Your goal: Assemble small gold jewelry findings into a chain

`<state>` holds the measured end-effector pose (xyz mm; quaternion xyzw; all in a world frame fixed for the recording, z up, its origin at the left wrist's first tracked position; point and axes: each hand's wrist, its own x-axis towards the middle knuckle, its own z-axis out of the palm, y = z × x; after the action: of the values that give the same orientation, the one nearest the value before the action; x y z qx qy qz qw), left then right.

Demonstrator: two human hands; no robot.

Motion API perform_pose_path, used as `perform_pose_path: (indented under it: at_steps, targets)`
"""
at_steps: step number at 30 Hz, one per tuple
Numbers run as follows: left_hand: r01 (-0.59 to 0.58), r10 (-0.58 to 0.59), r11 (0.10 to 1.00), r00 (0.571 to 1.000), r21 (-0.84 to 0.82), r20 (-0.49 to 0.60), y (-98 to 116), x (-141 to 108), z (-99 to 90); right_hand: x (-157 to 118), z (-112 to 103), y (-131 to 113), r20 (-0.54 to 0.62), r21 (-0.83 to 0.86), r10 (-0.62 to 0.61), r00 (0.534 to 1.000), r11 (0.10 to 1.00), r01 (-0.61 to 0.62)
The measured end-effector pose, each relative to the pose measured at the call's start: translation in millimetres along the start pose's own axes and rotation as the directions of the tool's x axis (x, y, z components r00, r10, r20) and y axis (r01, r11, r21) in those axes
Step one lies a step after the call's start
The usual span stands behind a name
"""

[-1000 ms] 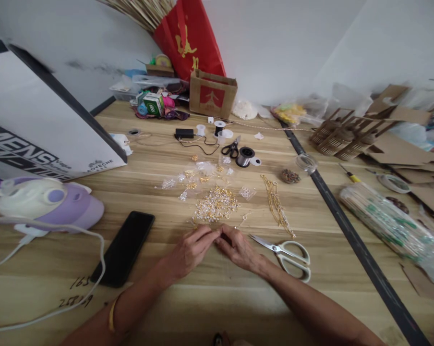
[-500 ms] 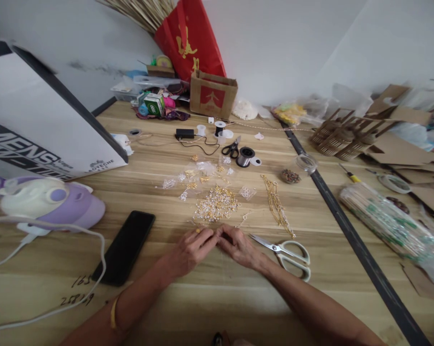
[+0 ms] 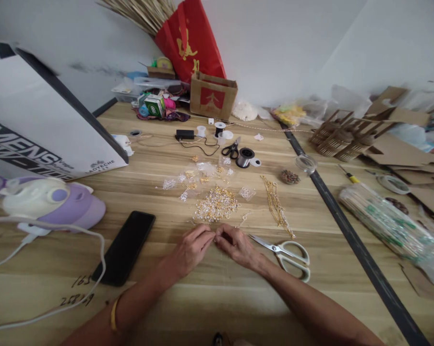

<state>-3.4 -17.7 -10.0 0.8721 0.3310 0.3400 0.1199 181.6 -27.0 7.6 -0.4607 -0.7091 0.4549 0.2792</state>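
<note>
Pale, brown-streaked wood grain marks the worktop (image 3: 188, 307), which spreads across the frame beneath my forearms. At centre, the fingers of my left hand (image 3: 192, 247) and of my right hand (image 3: 236, 246) are bent and pressed together, tips nearly meeting; whether they pinch a small piece, I cannot tell. Just above them lies the heap of gold and clear pieces (image 3: 216, 204); white-handled scissors (image 3: 276, 248) lie just right of my right hand. One dark strip (image 3: 346, 226) crosses the surface diagonally towards the lower right corner. Handwritten numerals (image 3: 70, 301) mark the wood at lower left, near a black phone (image 3: 126, 247). Pale wall (image 3: 274, 48) fills the top of the frame; before it, upper centre, a red bag (image 3: 202, 43) stands behind a brown paper bag (image 3: 195, 96).
</note>
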Motion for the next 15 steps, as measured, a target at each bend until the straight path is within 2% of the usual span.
perform_pose_path:
  at_steps: [9,15]
  targets:
    - [0.045,-0.046,0.997,0.999,-0.06,-0.014,-3.1,-0.1,5.4,-0.8,3.5,1.5,-0.04,-0.004,-0.005,0.999,1.0,0.005]
    - [0.186,-0.176,0.965,0.982,-0.183,0.066,-3.0,5.8,0.2,-1.2,4.6,2.0,-0.054,0.0,-0.009,0.998,1.0,0.009]
